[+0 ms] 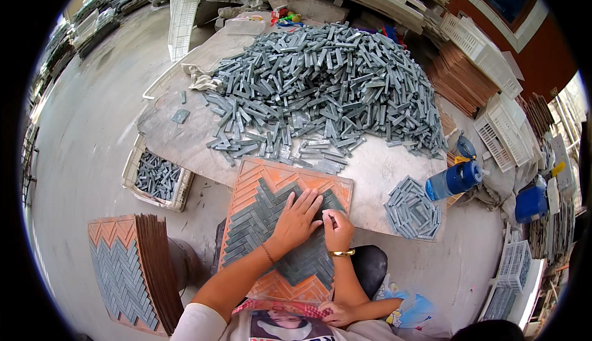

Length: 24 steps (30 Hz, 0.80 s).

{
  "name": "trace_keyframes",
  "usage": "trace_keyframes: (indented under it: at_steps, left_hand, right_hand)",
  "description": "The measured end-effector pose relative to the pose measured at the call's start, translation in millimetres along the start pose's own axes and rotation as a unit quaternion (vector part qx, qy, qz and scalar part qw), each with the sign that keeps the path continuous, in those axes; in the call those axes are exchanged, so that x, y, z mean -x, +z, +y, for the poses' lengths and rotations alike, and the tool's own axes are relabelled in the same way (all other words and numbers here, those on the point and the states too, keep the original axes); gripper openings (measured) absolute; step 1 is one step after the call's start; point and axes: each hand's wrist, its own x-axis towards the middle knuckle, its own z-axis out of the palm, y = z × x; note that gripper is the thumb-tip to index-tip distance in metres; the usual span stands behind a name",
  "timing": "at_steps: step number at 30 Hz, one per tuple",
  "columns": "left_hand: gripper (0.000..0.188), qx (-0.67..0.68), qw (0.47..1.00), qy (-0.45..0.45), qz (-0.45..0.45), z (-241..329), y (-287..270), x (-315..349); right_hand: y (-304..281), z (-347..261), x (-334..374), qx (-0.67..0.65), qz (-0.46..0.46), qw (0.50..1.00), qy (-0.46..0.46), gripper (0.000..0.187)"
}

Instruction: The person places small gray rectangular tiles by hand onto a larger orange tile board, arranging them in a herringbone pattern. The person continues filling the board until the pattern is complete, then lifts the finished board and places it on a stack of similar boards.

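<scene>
In front of me an orange mould board [246,171] with herringbone slots carries grey stone strips [246,230] over much of its surface. My left hand [297,217] lies on the strips, fingers stretched out. Just right of it, my right hand [338,229], with a gold bangle at the wrist, is closed with its fingertips pinched over the laid strips. Whatever it may hold is too small to make out. Bare orange slots show along the board's top and bottom edges. Beyond the board, a large heap of loose grey strips [333,82] covers the table [179,128].
A neat pile of strips [413,208] and a blue water bottle [455,179] stand at right. At left are a crate of strips [157,177] and a stack of filled boards [123,273]. Another person's hand [336,314] rests near my lap. White crates [504,132] stand farther right.
</scene>
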Motion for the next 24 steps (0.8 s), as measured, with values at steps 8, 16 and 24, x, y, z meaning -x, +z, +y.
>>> trace_keyframes:
  at_steps: [8,16,24]
  left_hand:
    - [0.059,-0.050,0.995,-0.070,0.054,-7,-19,13]
    - [0.048,-0.004,0.985,-0.127,0.115,-47,-38,9]
    - [0.044,-0.072,0.974,-0.129,0.169,-46,-17,-2]
  right_hand:
    - [1,2,1,-0.018,0.028,0.999,-0.006,0.006]
    - [-1,0,1,-0.017,0.026,1.000,-0.003,0.006]
    - [-4,8,8,-0.075,0.001,0.996,0.042,0.011]
